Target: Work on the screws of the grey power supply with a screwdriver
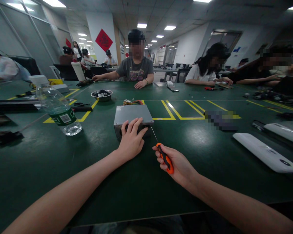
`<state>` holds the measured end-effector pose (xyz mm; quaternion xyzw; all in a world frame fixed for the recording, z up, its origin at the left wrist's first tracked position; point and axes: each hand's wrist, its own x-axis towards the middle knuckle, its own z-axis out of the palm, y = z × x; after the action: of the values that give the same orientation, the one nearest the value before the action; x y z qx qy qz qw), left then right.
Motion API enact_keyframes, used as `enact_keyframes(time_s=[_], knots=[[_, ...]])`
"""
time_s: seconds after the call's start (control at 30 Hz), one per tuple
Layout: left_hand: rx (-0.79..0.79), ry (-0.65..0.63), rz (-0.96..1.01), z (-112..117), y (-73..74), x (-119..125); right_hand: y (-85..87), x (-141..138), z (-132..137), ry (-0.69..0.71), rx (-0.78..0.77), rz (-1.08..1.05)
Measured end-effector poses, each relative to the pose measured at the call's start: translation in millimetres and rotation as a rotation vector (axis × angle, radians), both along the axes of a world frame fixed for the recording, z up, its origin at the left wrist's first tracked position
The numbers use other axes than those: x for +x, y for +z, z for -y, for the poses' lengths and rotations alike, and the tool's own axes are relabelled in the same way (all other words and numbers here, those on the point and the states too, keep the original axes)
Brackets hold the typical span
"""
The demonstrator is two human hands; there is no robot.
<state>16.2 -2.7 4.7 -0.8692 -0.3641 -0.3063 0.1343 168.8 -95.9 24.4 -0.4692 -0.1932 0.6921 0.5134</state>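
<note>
A grey metal computer power supply (133,113) sits on the green table in front of me, with a bundle of coloured wires (133,102) at its far side. My left hand (132,139) lies against its near face and top edge, fingers spread and pressing on it rather than wrapped round it. In my right hand (172,162), closed round the handle, is an orange and black screwdriver (165,158). Its thin shaft points up and left, and the tip is at the near right corner of the power supply. Whether the tip sits in a screw is too small to tell.
A water bottle (64,110) stands to the left, and a metal bowl (101,95) of small dark parts lies beyond it. White device casings (266,152) lie at right. Yellow tape (190,118) marks the table (107,195). A person (138,70) sits opposite; others work nearby.
</note>
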Motion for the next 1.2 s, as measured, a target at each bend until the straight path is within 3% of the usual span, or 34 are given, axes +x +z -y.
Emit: enact_keyframes(time_s=[0.2, 0.53, 1.2], knots=[[-0.003, -0.006, 0.003, 1.7, 1.3, 0.4, 1.4, 0.2, -0.7, -0.044, 0.020, 0.037], [0.009, -0.002, -0.005, 4.4, 3.0, 2.6, -1.5, 3.6, -2.2, -0.001, 0.045, 0.031], [0.038, 0.026, -0.070, 6.4, 2.9, 4.7, 7.2, 2.5, -2.1, 0.019, 0.011, -0.148]])
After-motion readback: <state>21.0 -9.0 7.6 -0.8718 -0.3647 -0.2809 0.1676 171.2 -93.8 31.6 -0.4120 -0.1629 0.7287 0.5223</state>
